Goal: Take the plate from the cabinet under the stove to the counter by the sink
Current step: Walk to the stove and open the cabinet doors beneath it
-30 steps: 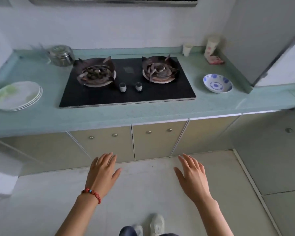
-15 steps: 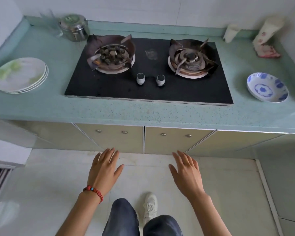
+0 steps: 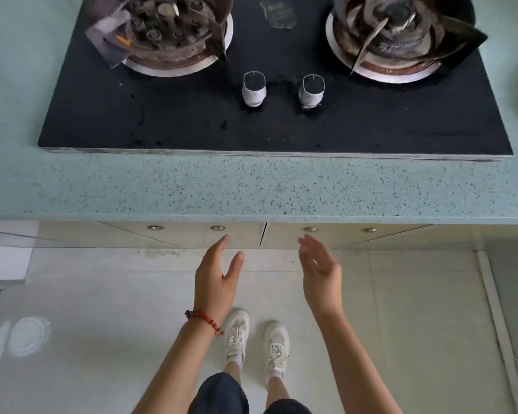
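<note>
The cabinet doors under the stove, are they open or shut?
Shut. Both cabinet doors sit flush under the counter edge with only a thin seam between them; the left hand and right hand reach toward them, empty.

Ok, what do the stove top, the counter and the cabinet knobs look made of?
Stove top: likely black glass, flat and glossy with soft reflections. Counter: looks like pale green speckled stone or composite, matte. Cabinet knobs: small round domes with a metallic shine, probably metal.
</note>
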`<move>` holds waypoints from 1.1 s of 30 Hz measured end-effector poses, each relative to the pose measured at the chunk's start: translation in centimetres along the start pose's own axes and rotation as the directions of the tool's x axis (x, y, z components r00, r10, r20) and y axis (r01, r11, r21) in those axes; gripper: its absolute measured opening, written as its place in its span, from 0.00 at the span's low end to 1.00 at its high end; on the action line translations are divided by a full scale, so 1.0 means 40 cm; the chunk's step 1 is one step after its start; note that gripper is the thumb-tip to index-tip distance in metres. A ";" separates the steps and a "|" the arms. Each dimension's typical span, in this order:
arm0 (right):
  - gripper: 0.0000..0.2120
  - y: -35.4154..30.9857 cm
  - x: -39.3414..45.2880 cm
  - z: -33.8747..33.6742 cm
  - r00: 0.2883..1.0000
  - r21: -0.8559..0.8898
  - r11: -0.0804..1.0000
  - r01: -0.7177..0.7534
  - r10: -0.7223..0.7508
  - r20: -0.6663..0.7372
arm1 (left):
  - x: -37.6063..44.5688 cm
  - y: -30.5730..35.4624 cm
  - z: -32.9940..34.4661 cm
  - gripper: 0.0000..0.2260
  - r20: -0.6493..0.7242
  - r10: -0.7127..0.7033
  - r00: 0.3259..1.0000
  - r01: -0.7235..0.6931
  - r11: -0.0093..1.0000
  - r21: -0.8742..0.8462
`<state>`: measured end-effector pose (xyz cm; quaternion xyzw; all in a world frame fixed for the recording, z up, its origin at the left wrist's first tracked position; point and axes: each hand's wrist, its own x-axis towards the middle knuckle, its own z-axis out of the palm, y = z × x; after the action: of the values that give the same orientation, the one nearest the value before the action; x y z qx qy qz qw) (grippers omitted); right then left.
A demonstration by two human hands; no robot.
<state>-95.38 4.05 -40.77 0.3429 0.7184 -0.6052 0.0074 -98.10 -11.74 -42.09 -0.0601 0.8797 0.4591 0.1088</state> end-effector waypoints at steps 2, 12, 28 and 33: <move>0.11 0.003 0.031 0.039 0.997 0.209 0.975 -0.078 0.082 -0.008 | 0.041 0.010 0.026 0.12 -0.018 -0.143 0.990 0.132 0.946 -0.295; 0.14 -0.015 0.112 0.088 0.949 0.803 0.519 -0.293 0.263 0.176 | 0.113 0.076 0.072 0.14 0.272 -0.282 0.920 0.361 0.340 -0.868; 0.13 0.075 -0.033 0.024 0.957 0.682 0.680 -0.270 0.269 0.112 | -0.063 -0.005 0.069 0.05 0.109 -0.471 0.876 0.335 0.429 -0.839; 0.15 0.132 -0.101 -0.025 0.959 0.547 0.800 -0.244 0.285 0.011 | -0.146 -0.065 0.053 0.07 -0.048 -0.520 0.853 0.325 0.601 -0.730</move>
<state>-89.25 3.14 -43.35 0.4493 0.4621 -0.7640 -0.0317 -91.62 -11.43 -43.89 -0.3633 0.6054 0.7048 0.0697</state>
